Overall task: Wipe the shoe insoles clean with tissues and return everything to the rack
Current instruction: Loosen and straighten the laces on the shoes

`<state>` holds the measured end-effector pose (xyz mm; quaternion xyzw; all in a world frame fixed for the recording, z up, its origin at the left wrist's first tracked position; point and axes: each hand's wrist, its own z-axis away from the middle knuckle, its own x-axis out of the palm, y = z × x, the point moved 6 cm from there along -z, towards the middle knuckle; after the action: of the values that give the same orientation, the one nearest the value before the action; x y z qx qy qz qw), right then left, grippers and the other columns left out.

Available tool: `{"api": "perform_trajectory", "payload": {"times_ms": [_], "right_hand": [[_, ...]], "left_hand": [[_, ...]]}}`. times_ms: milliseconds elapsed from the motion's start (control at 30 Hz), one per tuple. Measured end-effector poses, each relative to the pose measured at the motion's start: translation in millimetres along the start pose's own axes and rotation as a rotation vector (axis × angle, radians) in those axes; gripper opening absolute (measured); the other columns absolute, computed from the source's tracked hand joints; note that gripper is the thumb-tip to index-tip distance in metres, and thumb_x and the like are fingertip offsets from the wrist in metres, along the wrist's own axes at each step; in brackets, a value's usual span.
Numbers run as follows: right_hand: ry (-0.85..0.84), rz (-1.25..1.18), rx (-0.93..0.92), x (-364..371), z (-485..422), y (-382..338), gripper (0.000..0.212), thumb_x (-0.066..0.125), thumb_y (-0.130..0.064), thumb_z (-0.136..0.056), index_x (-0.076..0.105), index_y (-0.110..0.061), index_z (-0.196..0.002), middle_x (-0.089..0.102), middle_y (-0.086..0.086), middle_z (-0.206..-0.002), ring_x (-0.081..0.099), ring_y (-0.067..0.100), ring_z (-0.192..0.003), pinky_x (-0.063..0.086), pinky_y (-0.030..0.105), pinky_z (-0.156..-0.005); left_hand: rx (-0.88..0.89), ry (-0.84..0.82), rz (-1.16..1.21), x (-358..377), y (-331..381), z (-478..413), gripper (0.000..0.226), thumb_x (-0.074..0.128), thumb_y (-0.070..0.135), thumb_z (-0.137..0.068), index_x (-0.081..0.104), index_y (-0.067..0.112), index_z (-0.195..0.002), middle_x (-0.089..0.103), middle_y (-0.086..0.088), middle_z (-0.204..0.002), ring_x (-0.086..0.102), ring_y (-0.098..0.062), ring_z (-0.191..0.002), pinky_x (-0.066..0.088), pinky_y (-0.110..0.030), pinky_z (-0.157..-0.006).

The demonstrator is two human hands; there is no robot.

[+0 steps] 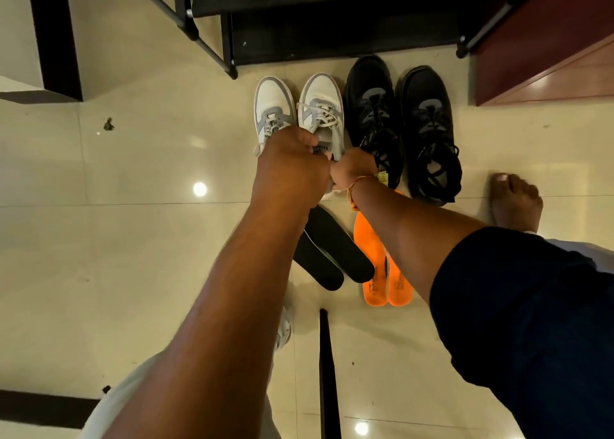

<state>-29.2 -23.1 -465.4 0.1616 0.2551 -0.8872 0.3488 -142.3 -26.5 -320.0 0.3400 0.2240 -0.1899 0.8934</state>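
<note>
Centrally, white-and-grey shoes: two are stood side by side on the floor [133, 239], toes toward the rack; the left one [273, 106] is partly covered by the left hand, and the right one [320, 106] is being handled at its opening.
Left hand [292, 163]: curled closed and pressed together on the tongue of the right white shoe, where a printed label is seen between the fingers.
Right hand [352, 168]: placed at the rear of the same shoe's opening, touching the left hand; whether it is pinching anything cannot be told, since the fingers are hidden. An orange thread is worn at the wrist.
Black insoles [335, 249]: two are laid overlapping on the floor, just below the white shoes and partly covered by the left forearm.
Orange insoles [375, 272]: two are laid side by side next to the black ones, heels toward the camera, their upper parts hidden by the right forearm.
Black shoes [402, 123]: a pair is stood just right of the white pair, laces loose.
Rack [332, 23]: a black frame with dark shelves is seen at the top, directly beyond the shoe toes.
Bare foot [515, 202]: placed on the floor to the right of the black shoes.
Dark red cabinet [548, 56]: seen at the upper right, beside the rack.
In the way: both forearms are crossed over the insoles, so their full outlines are not seen.
</note>
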Motion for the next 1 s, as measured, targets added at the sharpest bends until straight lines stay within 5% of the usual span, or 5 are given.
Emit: {"api": "perform_trajectory", "payload": {"times_ms": [167, 467, 633, 867, 1000], "right_hand": [[0.023, -0.033, -0.044, -42, 24, 2, 0.031, 0.059, -0.028, -0.093, 0.067, -0.002, -0.107, 0.071, 0.015, -0.100, 0.069, 0.030, -0.095, 0.057, 0.033, -0.073], [0.234, 0.053, -0.267, -139, 148, 28, 0.036, 0.066, -0.045, -0.087, 0.067, -0.009, -0.081, 0.064, 0.010, -0.079, 0.066, 0.036, -0.085, 0.037, 0.029, -0.061], [0.411, 0.111, -0.370, -170, 229, 39, 0.023, 0.064, -0.037, -0.084, 0.057, -0.018, -0.073, 0.053, 0.005, -0.069, 0.061, 0.033, -0.074, 0.022, 0.023, -0.045], [0.582, 0.036, -0.554, -173, 256, 33, 0.019, 0.061, -0.039, -0.084, 0.056, -0.022, -0.077, 0.055, -0.001, -0.064, 0.059, 0.028, -0.064, 0.028, 0.025, -0.047], [0.645, -0.042, -0.729, -191, 236, 11, 0.038, 0.062, -0.052, -0.083, 0.063, -0.024, -0.109, 0.071, -0.002, -0.097, 0.068, 0.022, -0.088, 0.056, 0.037, -0.069]], "left_hand": [[0.053, 0.022, -0.091, -3, 14, 9, 0.032, 0.070, 0.023, -0.090, 0.065, 0.019, -0.121, 0.068, 0.000, -0.117, 0.062, -0.022, -0.111, 0.052, -0.034, -0.095], [0.169, -0.037, -0.113, 6, 51, 81, 0.059, 0.064, 0.045, -0.093, 0.048, 0.010, -0.137, 0.056, -0.008, -0.131, 0.053, -0.021, -0.110, 0.038, -0.029, -0.083], [0.300, 0.045, -0.030, 9, 66, 138, 0.045, 0.066, 0.041, -0.092, 0.054, 0.016, -0.128, 0.056, 0.007, -0.106, 0.057, -0.016, -0.100, 0.046, -0.030, -0.082], [0.534, 0.358, -0.039, -11, 76, 149, 0.027, 0.057, 0.021, -0.096, 0.063, 0.018, -0.122, 0.067, 0.003, -0.096, 0.063, -0.014, -0.084, 0.047, -0.022, -0.068], [0.561, 0.455, -0.081, -17, 81, 128, 0.030, 0.053, 0.017, -0.096, 0.064, 0.016, -0.124, 0.070, -0.001, -0.094, 0.064, -0.016, -0.080, 0.049, -0.025, -0.068]]}}
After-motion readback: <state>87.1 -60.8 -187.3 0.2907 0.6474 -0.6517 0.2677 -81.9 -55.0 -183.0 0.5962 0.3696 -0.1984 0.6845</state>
